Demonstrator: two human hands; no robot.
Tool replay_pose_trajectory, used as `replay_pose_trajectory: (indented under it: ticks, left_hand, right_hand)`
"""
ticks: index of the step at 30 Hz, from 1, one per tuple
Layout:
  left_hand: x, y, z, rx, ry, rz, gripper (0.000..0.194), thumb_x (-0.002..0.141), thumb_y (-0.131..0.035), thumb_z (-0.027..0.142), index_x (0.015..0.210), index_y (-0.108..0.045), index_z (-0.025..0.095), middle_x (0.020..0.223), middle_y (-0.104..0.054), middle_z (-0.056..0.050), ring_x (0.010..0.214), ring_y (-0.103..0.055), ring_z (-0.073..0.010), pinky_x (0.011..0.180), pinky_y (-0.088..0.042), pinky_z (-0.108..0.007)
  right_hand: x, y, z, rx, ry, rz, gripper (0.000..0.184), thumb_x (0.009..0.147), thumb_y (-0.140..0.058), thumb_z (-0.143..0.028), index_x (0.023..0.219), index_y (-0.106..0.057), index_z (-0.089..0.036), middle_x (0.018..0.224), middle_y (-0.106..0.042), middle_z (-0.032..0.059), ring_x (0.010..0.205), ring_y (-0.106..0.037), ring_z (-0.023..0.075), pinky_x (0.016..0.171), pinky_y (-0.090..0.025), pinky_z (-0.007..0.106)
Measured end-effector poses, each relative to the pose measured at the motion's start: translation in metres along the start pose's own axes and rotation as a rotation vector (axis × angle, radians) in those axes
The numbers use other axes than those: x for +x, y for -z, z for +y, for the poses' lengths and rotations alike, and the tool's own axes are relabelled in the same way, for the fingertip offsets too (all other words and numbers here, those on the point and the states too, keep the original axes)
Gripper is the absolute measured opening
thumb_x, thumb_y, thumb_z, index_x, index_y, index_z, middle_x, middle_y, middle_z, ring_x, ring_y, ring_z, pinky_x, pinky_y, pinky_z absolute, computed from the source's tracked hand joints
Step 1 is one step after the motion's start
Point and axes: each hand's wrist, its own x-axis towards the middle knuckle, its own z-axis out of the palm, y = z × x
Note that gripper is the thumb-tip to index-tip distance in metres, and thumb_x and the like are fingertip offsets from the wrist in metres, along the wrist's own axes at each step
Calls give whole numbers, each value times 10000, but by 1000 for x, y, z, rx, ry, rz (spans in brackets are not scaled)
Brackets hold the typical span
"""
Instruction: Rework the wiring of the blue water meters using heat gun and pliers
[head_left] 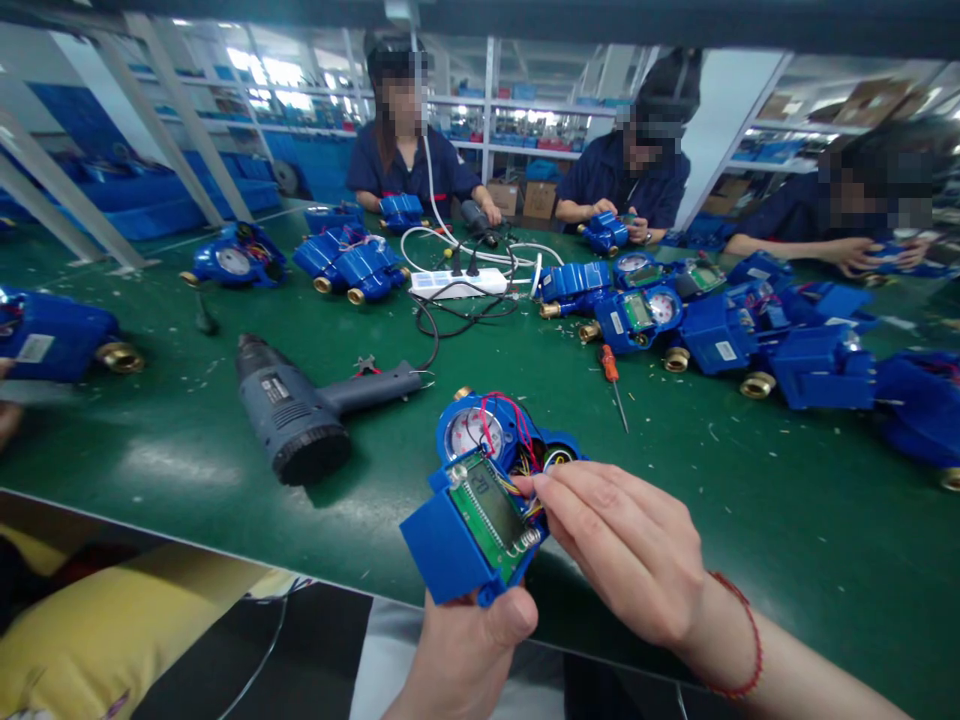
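Meter (442, 548): tilted in my left hand (469, 650), over the near edge of the table (390, 455), dial (466, 436) on the far side, board (487, 512) facing up
Left grip: wrapped under the meter, thumb bent against its near end, other fingers mostly hidden
Right hand (630, 545): thumb and forefinger pressed together, pinching thin wires (514, 486) beside the board
Heat gun (292, 410): lying to my left
Screwdriver (613, 372): beyond my right hand, near more meters (709, 335)
Power strip (457, 285): farther off, behind the heat gun

Grey heat gun (300, 415), white power strip (459, 286), orange-handled screwdriver (610, 366).
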Motion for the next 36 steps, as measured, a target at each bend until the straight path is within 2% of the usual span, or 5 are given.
replay_pose_trajectory:
  ticks: [6, 11, 14, 24, 36]
  left_hand:
    - [3, -6, 2, -22, -4, -20, 661, 626, -835, 429, 1237, -626, 286, 1246, -662, -81, 1276, -493, -325, 1099, -363, -468]
    - [4, 1, 2, -67, -3, -6, 467, 696, -795, 390, 1147, -690, 331, 1191, -695, -46, 1125, -608, -261, 1002, -462, -390]
    - [4, 2, 2, -97, -12, -33, 466, 732, -769, 371, 1186, -670, 336, 1168, -705, -50, 1089, -627, -246, 990, -471, -382]
    - [8, -8, 5, -128, -10, -107, 599, 738, -749, 401, 1305, -573, 316, 1288, -634, -65, 1286, -478, -303, 1114, -326, -479]
    - [7, -6, 3, -123, 12, -63, 640, 711, -751, 464, 1301, -577, 288, 1301, -621, -79, 1315, -440, -319, 1118, -321, -484]
  right_hand:
    - [1, -4, 2, -28, 4, 19, 158, 850, -599, -50, 999, -637, -12, 872, -716, 141, 810, -676, 207, 733, -598, 346]
    - [-5, -5, 9, 210, -112, -20, 231, 862, -569, -24, 1088, -617, -34, 993, -698, 139, 942, -641, 183, 813, -576, 324]
    - [-2, -1, 13, 186, -38, -64, 253, 859, -551, -17, 1105, -610, -9, 1017, -699, 163, 965, -650, 214, 827, -578, 357]
    - [25, 11, 29, -97, 374, -158, 252, 919, -422, -92, 896, -665, -30, 791, -711, 131, 717, -679, 191, 632, -587, 312]
    - [20, 2, 28, -35, 318, -101, 184, 900, -469, -86, 893, -643, -29, 806, -707, 137, 732, -660, 202, 635, -572, 328]
